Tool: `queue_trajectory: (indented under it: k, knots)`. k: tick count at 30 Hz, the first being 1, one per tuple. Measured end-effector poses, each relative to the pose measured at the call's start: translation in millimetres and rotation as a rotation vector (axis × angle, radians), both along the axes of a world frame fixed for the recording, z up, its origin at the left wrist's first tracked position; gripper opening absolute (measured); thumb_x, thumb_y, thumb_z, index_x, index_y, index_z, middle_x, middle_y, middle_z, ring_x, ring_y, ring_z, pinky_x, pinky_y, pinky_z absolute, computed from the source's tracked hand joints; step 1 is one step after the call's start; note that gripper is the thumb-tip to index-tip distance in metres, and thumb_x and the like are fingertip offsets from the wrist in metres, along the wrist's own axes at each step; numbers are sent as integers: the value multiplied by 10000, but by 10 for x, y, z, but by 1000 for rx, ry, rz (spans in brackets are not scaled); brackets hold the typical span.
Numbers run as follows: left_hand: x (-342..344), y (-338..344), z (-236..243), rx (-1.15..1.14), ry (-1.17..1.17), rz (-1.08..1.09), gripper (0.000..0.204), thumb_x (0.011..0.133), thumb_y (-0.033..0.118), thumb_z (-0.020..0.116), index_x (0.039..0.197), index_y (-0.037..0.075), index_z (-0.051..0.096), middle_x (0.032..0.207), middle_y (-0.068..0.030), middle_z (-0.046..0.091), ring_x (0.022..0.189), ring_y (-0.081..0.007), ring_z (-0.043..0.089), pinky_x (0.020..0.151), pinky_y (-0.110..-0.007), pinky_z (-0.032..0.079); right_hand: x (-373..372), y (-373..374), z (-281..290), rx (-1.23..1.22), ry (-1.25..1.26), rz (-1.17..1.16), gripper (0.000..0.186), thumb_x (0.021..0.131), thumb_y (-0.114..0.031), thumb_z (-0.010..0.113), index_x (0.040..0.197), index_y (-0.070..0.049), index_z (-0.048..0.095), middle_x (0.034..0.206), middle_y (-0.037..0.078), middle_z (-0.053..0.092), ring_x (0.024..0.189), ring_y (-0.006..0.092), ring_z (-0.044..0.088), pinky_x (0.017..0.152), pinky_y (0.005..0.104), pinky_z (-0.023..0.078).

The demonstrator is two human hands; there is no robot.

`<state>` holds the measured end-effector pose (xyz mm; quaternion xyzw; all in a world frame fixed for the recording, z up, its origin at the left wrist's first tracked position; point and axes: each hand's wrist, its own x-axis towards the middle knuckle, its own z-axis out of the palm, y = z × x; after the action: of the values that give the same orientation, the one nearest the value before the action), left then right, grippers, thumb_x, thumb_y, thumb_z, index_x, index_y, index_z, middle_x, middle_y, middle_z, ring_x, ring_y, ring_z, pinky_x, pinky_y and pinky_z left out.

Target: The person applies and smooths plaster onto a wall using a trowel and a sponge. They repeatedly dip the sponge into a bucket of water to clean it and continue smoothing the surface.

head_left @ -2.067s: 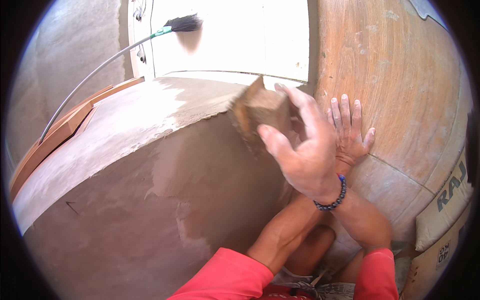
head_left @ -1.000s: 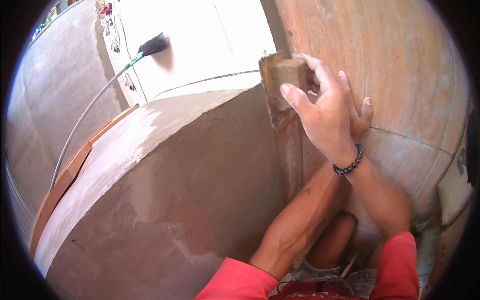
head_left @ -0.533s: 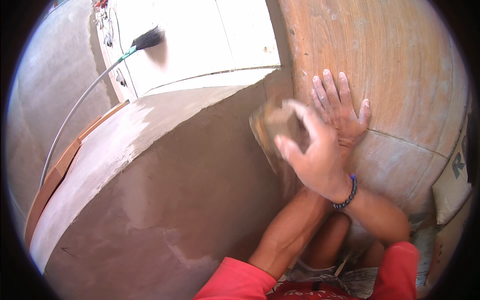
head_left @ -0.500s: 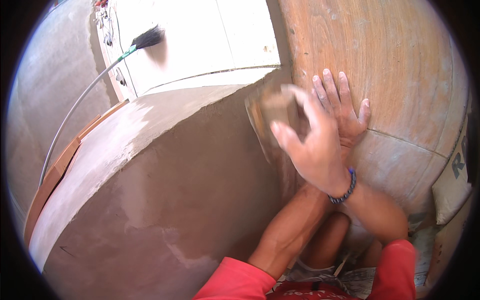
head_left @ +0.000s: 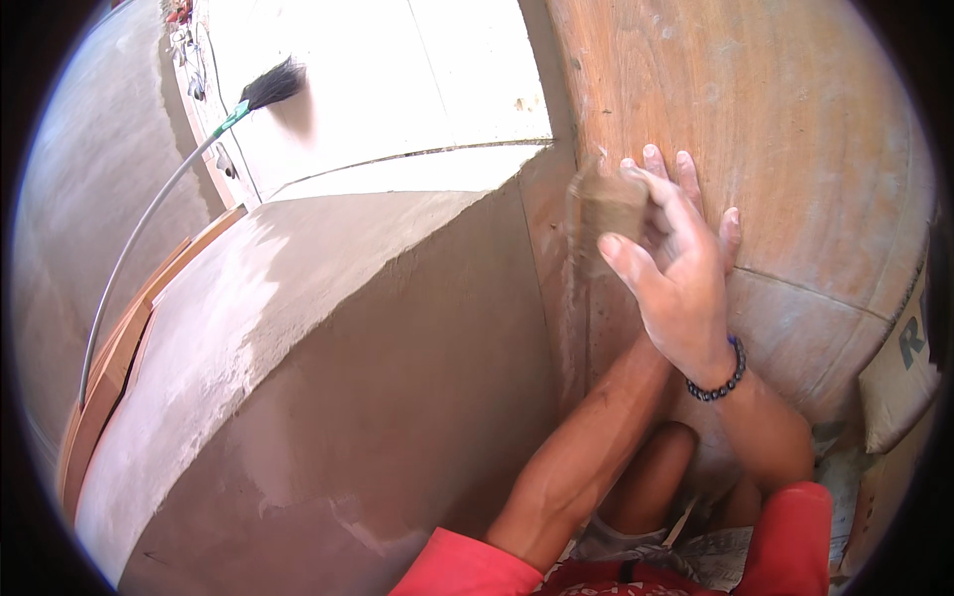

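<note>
My right hand, with a dark bead bracelet at the wrist, is closed around a tan block. The block is blurred, so I cannot tell whether it is wood or sponge. It is at the narrow strip where the grey plastered ledge meets the wood-patterned tile surface. My left hand lies flat on those tiles with its fingers spread, partly hidden behind the right hand. The left forearm crosses beneath the right one.
The plastered ledge fills the left and middle, with damp patches on its face. Beyond it, a broom with black bristles leans on a white surface. Wooden boards line the far left. A cardboard piece stands at the right.
My right hand has moved right with the tan block, away from the ledge's edge and over more of my left hand. The left hand stays on the tiles. The view has shifted slightly.
</note>
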<state>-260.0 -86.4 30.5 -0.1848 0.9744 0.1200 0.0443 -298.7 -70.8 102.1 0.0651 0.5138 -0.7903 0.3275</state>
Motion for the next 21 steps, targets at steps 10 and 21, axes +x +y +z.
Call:
queue_trajectory:
  k: [10,21]
  knots:
    - [1,0,-165,32,86,-6,796,842,471,542,1437,-26,365,1539,-304,208,1418,-518,142,1111,-657,125,236,-127,295,153,192,274,526,814,-119,689,1278,63,524,1161,226,626,1109,298,615,965,365,464]
    - [78,30,-151,13,82,-3,775,850,428,565,1462,8,340,1547,-281,213,1426,-497,167,1141,-619,139,-412,-140,197,-20,3,-94,462,865,-71,657,1281,73,516,1160,144,611,1073,167,576,934,296,470]
